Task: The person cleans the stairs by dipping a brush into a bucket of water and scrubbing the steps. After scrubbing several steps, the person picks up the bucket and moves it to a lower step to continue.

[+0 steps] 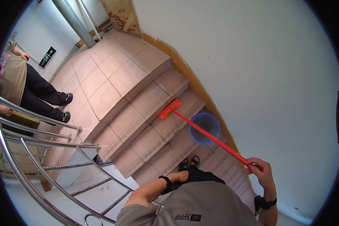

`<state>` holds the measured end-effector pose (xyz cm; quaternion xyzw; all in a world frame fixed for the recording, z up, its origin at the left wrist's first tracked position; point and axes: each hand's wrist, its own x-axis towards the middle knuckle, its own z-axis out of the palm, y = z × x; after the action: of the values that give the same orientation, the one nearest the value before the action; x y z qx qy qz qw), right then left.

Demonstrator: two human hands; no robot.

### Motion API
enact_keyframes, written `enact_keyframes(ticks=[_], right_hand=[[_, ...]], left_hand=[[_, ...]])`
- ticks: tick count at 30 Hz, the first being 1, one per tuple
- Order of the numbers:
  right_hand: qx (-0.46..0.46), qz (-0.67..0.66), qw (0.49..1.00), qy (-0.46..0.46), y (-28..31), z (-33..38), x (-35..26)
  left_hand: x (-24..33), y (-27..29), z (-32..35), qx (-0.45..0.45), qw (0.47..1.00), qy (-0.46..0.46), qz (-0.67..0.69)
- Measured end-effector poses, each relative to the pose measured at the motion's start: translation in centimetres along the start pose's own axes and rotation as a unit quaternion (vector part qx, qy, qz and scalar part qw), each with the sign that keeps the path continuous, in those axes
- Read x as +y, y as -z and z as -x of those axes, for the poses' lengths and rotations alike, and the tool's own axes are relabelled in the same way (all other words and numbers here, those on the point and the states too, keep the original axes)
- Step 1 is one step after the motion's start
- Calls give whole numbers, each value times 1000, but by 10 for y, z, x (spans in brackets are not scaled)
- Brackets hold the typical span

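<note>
My right hand (pixel 263 173) is closed round the end of a long red handle, part of a broom (pixel 211 136) with an orange-red head. The broom head (pixel 170 109) rests on a tiled step, low against the riser above it. Its handle slants down to the right and crosses over a blue bucket (pixel 216 126), which stands on a lower step beside the wall. What the bucket contains I cannot make out. My left hand (pixel 181 176) is down by my dark trousers at the leg; its fingers are hidden.
Pink tiled stairs (pixel 145 145) climb to a landing (pixel 101 77). A steel railing (pixel 34 158) curves along the left, and a white wall (pixel 248 67) borders the right. On the landing another person (pixel 37 90) stands near the railing. A grey pipe (pixel 75 22) rises at the back.
</note>
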<state>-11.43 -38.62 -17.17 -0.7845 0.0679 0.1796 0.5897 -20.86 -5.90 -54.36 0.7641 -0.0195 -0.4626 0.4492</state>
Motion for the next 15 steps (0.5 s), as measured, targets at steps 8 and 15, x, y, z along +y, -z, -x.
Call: enact_keyframes(ticks=[8,15], right_hand=[[-163,146,947,-233,-9,-1,24],[-87,205,967,-125,-25,20,68]], left_hand=[[-3,-13,-51,30,991,-25,-130],[-68,10,-45,-173,936,-169,-257]])
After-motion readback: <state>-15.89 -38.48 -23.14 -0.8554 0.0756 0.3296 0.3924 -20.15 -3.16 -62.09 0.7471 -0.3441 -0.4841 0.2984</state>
